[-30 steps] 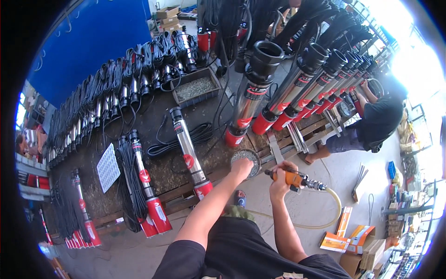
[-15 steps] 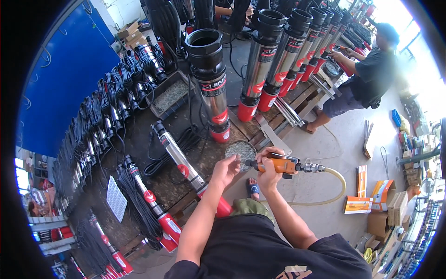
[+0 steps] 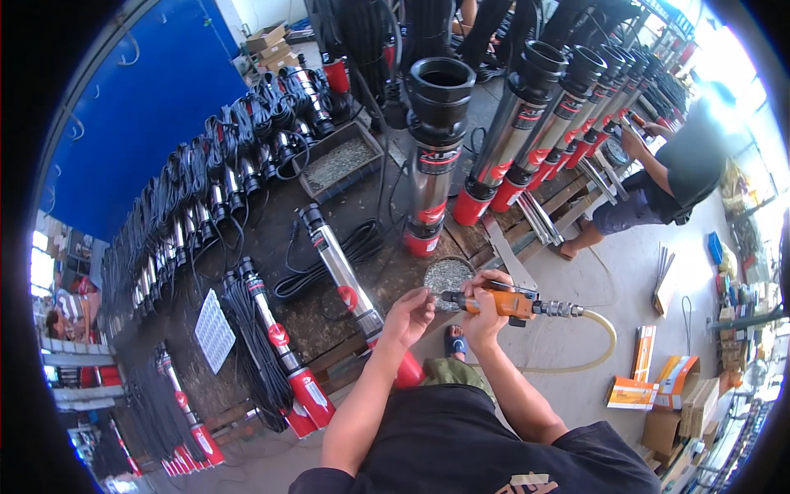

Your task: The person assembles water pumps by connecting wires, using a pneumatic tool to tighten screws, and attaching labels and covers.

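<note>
The right hand (image 3: 485, 308) grips the orange hose-fed tool (image 3: 517, 304) near the round tray (image 3: 451, 257) of small metal parts (image 3: 448, 273); the left hand (image 3: 409, 319) curls its fingers at the tool's tip, any held item indiscernible.

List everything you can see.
Tubular power tool: one, orange, right hand
Flexible hose: one, yellowish, behind tool
Round parts bowl: one, grey, dark bench
Rectangular parts tray: one, dark, bench
Red-ended metal cylinders: many, silver, bench
Coiled cables: many, black, bench
Rectangular sheet: one, white, bench
Flat panel: one, blue, upper left
Cardboard boxes: several, orange, brown, right, back
Co-worker: one, dark clothes, right
Left hand: one, bare, near tool tip
Right hand: one, bare, gripping tool
</note>
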Demonstrator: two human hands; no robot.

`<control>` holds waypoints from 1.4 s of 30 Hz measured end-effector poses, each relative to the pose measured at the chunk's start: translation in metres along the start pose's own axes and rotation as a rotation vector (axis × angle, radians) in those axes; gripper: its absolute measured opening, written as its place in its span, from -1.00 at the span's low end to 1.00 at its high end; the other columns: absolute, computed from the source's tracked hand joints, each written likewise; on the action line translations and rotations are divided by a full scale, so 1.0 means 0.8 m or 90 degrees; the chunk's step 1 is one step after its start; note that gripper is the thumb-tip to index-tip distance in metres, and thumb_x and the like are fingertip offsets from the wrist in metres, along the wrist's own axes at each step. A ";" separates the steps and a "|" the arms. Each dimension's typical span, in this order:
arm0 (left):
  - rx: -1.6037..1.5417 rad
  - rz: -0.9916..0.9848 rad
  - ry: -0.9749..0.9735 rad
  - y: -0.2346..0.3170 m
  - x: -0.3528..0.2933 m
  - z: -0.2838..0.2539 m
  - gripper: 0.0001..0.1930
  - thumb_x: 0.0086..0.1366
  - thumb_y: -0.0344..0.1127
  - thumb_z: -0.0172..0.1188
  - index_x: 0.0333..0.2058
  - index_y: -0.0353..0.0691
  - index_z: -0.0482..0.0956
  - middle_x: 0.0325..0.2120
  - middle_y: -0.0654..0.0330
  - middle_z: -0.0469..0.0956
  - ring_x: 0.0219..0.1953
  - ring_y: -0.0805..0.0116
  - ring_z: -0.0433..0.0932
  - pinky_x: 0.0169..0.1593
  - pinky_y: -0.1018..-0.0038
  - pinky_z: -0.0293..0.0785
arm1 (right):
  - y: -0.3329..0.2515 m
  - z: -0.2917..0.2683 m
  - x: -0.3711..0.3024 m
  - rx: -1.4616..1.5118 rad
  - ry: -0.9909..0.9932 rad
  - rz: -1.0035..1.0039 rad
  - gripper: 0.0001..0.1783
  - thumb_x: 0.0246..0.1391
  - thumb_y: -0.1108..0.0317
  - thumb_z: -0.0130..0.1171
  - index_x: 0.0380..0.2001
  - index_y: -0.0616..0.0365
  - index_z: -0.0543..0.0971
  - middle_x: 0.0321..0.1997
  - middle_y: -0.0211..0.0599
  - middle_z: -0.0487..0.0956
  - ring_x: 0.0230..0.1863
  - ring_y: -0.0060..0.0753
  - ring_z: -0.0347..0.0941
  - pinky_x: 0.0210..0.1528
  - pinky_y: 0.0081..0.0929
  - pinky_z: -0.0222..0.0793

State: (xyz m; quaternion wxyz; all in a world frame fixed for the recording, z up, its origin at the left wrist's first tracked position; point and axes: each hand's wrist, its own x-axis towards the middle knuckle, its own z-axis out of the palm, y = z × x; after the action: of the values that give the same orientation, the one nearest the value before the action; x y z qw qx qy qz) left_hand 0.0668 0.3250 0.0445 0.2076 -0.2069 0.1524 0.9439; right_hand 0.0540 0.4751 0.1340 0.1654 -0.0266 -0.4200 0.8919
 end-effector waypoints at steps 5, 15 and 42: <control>-0.018 0.013 -0.044 0.011 -0.034 -0.005 -0.85 0.38 -0.48 0.17 -0.13 -0.37 0.63 -0.34 0.05 0.68 -0.35 0.27 0.68 -0.27 0.45 0.65 | -0.002 0.021 -0.012 0.054 0.020 0.053 -0.69 -0.02 0.62 -0.03 -0.13 0.23 0.40 -0.29 -0.20 0.44 -0.35 -0.39 0.37 -0.15 -0.26 0.42; -0.165 0.037 0.215 0.000 -0.110 -0.042 -0.90 0.35 -0.41 0.26 -0.29 -0.35 0.62 -0.43 0.14 0.65 -0.44 0.35 0.64 -0.33 0.53 0.65 | 0.052 0.006 -0.086 -0.048 -0.141 0.130 -0.69 -0.01 0.56 0.08 -0.14 0.19 0.40 -0.20 -0.17 0.45 -0.33 -0.33 0.43 -0.13 -0.25 0.45; -0.190 0.058 0.361 0.022 -0.103 -0.066 -0.82 0.36 -0.40 0.03 -0.26 -0.41 0.56 -0.58 0.34 0.36 -0.64 0.52 0.21 -0.57 0.62 0.14 | 0.120 0.001 -0.080 -0.176 -0.279 0.191 -0.71 0.07 0.62 -0.04 -0.12 0.17 0.36 -0.25 -0.19 0.46 -0.27 -0.41 0.41 -0.07 -0.37 0.42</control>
State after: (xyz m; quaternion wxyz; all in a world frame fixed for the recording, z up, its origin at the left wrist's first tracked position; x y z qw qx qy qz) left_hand 0.1444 0.2633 0.0397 0.0821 -0.4825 0.0734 0.8689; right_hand 0.0882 0.3972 0.0554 -0.0682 0.0824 -0.5547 0.8252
